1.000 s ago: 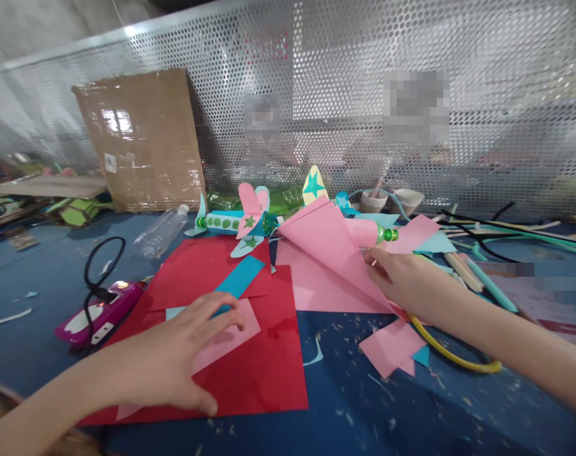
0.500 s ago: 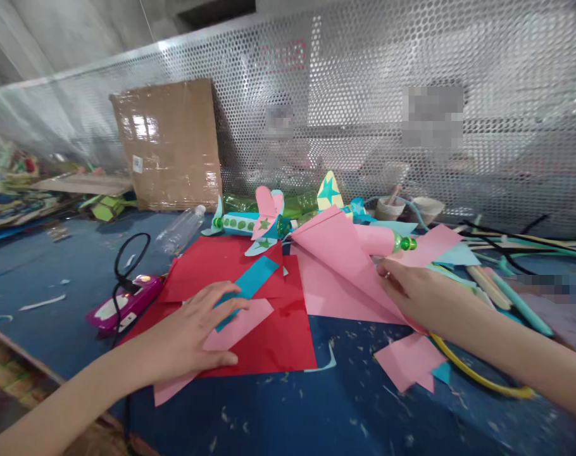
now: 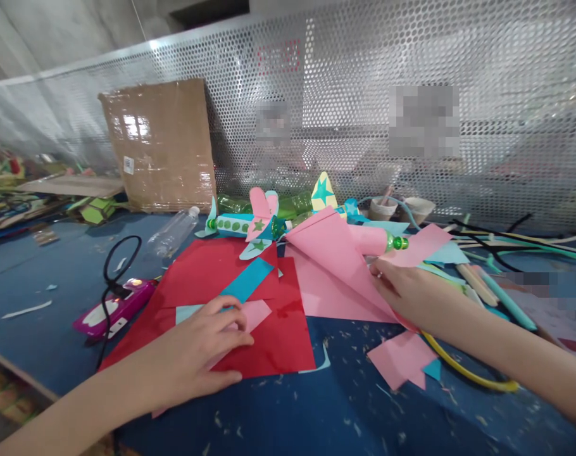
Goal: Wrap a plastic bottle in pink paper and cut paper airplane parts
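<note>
My left hand (image 3: pixel 212 348) lies over a red paper sheet (image 3: pixel 278 342), fingers spread and lightly bent. Under its fingers is a small pink paper piece (image 3: pixel 259 315), partly covered. Just beyond the fingertips lies a blue paper strip (image 3: pixel 250 278). My right hand (image 3: pixel 397 285) is closed at the right edge of a large pink paper sheet (image 3: pixel 335 259), which is folded over and partly raised; the fingertips are partly hidden. Behind that sheet, a pink-wrapped bottle (image 3: pixel 371 239) shows its green cap end. A paper-decorated bottle plane (image 3: pixel 235 225) sits behind the red sheet.
A magenta glue gun (image 3: pixel 119 308) with a black cord lies left, near a clear bottle (image 3: pixel 174 233). Cardboard (image 3: pixel 159 145) leans against the perforated metal screen (image 3: pixel 354 76). Pink scraps (image 3: pixel 402 359) and a yellow tube (image 3: pixel 468 375) lie by my right forearm. Two cups (image 3: pixel 418 209) stand behind.
My left hand has shifted slightly right and nearer me across the red sheet, uncovering a pale blue piece. The right hand stays at the pink sheet. The view has moved slightly.
</note>
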`<state>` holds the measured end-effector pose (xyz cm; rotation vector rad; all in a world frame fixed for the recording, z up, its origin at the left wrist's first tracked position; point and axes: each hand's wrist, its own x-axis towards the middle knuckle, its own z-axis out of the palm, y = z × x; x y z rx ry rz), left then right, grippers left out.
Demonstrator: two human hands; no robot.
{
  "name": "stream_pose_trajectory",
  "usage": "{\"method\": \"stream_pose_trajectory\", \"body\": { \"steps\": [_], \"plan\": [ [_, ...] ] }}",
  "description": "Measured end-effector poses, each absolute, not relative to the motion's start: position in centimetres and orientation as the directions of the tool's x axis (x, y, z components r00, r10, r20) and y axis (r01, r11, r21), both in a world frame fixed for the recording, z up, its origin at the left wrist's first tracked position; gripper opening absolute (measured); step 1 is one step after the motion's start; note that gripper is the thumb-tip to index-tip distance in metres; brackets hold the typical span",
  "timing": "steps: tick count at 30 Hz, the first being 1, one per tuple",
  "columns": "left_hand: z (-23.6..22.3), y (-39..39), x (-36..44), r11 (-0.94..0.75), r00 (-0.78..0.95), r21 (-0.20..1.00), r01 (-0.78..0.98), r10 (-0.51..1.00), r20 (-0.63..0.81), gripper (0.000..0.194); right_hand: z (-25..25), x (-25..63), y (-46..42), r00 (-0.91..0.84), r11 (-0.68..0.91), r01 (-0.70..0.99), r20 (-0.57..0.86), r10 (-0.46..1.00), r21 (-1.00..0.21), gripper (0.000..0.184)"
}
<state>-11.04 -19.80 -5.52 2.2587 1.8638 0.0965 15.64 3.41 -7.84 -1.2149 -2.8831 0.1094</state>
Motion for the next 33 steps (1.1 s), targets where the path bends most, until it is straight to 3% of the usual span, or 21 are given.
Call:
{"method": "stream_pose_trajectory", "body": {
  "steps": [9,11,14,17,20,24,28,33],
  "plan": [
    [-6.3,-19.7,-11.7,-0.345,0.337,0.228,0.910,0.939,0.074,0.021,-8.1,15.5,3.2,-0.694,0.691,0.719,-0.023,0.719,-0.075,0.021],
    [-6.6,-19.7,-11.3,-0.356,0.337,0.160,0.921,0.932,0.135,0.025,-8.1,15.5,3.1,-0.692,0.689,0.721,-0.024,0.722,-0.079,0.020],
    [-7.5,-19.4,-10.8,-0.405,0.402,-0.044,0.913,0.882,0.245,0.033,-7.9,15.5,3.0,-0.687,0.683,0.725,-0.026,0.726,-0.087,0.019],
    [-8.0,-19.0,-10.5,-0.417,0.448,-0.165,0.894,0.843,0.297,0.029,-7.8,15.5,2.9,-0.688,0.683,0.724,-0.026,0.725,-0.093,0.018],
    [-7.8,-18.6,-10.6,-0.399,0.404,-0.068,0.914,0.886,0.228,0.015,-7.6,15.5,2.8,-0.695,0.691,0.717,-0.018,0.719,-0.090,0.017],
    [-7.6,-18.5,-11.3,-0.344,0.331,0.092,0.934,0.935,0.131,0.032,-7.6,15.5,2.6,-0.705,0.703,0.706,0.007,0.709,-0.087,0.018],
    [-8.1,-18.2,-12.2,-0.382,0.368,0.111,0.918,0.921,0.128,0.016,-7.7,15.5,2.7,-0.709,0.709,0.699,0.031,0.704,-0.093,0.019],
    [-7.8,-18.1,-11.8,-0.392,0.374,0.130,0.911,0.916,0.143,0.013,-7.8,15.5,2.8,-0.720,0.720,0.687,0.043,0.692,-0.098,0.020]
  ]
}}
